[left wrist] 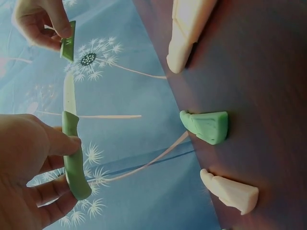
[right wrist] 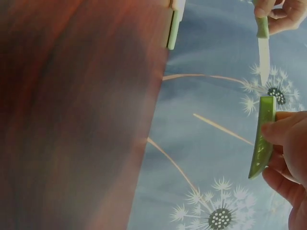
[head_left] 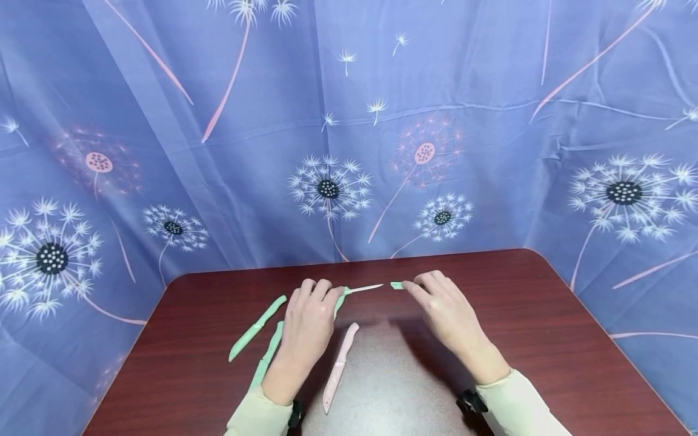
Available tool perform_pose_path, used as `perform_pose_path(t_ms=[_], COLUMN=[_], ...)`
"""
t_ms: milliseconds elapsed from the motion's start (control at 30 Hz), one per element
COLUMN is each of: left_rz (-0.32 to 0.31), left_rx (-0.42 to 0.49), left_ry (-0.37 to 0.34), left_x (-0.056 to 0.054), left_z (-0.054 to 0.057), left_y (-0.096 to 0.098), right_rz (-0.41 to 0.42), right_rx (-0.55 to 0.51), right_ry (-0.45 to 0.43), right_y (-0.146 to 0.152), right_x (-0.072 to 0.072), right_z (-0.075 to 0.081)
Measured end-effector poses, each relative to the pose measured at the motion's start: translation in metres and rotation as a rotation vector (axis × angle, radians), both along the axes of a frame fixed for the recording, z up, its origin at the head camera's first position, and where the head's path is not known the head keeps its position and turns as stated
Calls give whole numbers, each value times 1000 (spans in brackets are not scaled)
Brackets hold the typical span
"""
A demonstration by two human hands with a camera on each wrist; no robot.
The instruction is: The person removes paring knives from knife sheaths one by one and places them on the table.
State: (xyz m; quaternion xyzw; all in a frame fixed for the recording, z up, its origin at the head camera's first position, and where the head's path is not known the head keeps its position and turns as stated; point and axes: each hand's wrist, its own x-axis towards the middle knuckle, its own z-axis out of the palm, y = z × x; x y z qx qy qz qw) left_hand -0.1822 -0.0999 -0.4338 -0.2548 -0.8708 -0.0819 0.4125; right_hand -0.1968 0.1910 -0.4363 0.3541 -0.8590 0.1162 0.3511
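My left hand grips the green handle of a small knife, held up off the table. Its bare, narrow blade points right, toward the other hand. Between thumb and fingers, my right hand pinches a green knife sheath, its end facing the blade. A short gap separates the blade tip from the sheath in the head view. Below the hands, a sheathed pink knife lies on the table. Left of it are two sheathed green knives, one farther out and one partly hidden behind my left wrist.
The dark red wooden table has a rounded far edge. Right behind it hangs a blue curtain with a dandelion print. Both forearms, in pale sleeves with black wrist straps, reach in from the near side.
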Motion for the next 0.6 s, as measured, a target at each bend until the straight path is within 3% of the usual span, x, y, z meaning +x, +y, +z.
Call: perform_pose_path(t_ms=[267, 600], left_rz=[23, 47], left_rx=[27, 88], left_ry=[-16, -80], left_x=[-6, -17], left_z=[7, 10], left_y=[9, 27], right_rz=[-4, -115], right_rx=[-134, -326], right_ry=[-17, -216], right_y=[11, 25], right_x=[-8, -18], right_z=[1, 3])
